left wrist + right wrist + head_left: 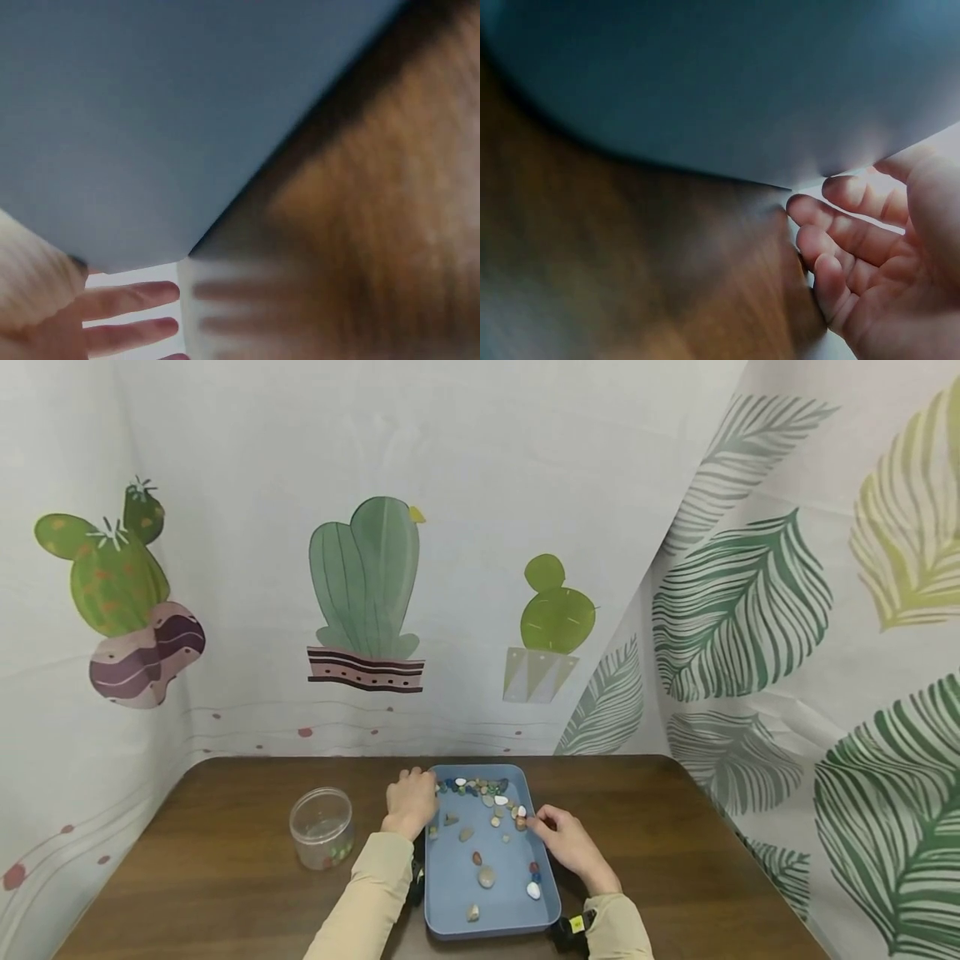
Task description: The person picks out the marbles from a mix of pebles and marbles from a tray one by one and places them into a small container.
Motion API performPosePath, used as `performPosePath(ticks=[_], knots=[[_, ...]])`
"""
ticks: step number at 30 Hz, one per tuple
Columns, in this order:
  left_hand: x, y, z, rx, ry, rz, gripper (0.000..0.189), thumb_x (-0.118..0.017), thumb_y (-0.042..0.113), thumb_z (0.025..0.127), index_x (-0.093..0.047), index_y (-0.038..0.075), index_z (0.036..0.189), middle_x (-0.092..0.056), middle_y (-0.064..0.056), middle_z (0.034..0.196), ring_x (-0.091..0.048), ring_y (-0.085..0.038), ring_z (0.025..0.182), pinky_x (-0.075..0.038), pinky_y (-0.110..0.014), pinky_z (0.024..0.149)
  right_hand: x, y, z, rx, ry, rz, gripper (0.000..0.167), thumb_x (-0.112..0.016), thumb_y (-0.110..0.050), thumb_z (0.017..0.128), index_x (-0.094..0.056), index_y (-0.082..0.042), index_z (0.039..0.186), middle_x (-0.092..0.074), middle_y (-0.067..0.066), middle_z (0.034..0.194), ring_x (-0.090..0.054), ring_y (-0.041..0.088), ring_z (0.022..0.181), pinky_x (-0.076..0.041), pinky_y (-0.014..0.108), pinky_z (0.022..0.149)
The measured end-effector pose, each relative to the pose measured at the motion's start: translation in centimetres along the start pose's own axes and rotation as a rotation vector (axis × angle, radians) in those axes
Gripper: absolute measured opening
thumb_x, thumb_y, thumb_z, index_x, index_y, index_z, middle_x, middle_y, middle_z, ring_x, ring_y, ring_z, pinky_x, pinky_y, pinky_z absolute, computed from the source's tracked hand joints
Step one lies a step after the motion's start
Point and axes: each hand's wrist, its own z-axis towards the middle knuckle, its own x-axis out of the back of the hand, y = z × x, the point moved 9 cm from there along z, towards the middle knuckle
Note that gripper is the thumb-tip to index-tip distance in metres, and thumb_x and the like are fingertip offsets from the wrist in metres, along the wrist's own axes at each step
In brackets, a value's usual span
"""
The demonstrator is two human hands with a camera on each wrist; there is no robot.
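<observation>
The work looks unfinished to me: stones (487,877) bunch at the tray's (450,885) twelve o'clock, others lie scattered toward six. Left hand (411,800) at ten, right hand (572,845) at two; I can't tell whether either grip holds anything.

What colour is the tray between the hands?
Muted blue; the tray shows best in the head view.

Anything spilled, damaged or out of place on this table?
Nothing stands out: the visible stones lie inside the blue tray, and the clear jar stands beside it with some colored pieces at its bottom.
</observation>
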Motion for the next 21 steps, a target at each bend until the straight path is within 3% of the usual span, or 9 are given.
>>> performPosePath(ticks=[11,14,21], knots=[[0.2,0.2,-0.2,-0.052,0.071,0.0,0.012,-0.076,0.02,0.085,-0.071,0.013,0.093,-0.059,-0.01,0.1,-0.052,-0.034,0.102,-0.042,-0.057,0.085,0.2,0.1,-0.1,0.004,0.007,-0.001,0.023,-0.062,-0.026,0.097,-0.061,-0.006,0.085,-0.051,-0.001,0.072,-0.048,0.015,0.068,-0.037,0.028,0.058],[0.7,0.3,-0.5,-0.067,0.089,-0.016,0.011,-0.075,0.022,0.086,-0.069,0.014,0.091,-0.058,-0.009,0.1,-0.051,-0.033,0.102,-0.042,-0.055,0.084,0.2,0.2,0.0,0.01,0.007,-0.013,0.023,-0.062,-0.027,0.097,-0.061,-0.007,0.085,-0.051,-0.001,0.072,-0.048,0.015,0.068,-0.037,0.028,0.057],[2.7,0.1,-2.1,-0.098,0.228,-0.132,0.012,-0.077,0.021,0.084,-0.069,0.013,0.09,-0.062,-0.008,0.098,-0.057,-0.028,0.087,-0.047,-0.044,0.067,0.0,0.2,0.2,0.023,-0.008,-0.014,0.024,-0.061,-0.028,0.097,-0.06,-0.008,0.085,-0.05,-0.002,0.071,-0.048,0.015,0.066,-0.037,0.027,0.056]])
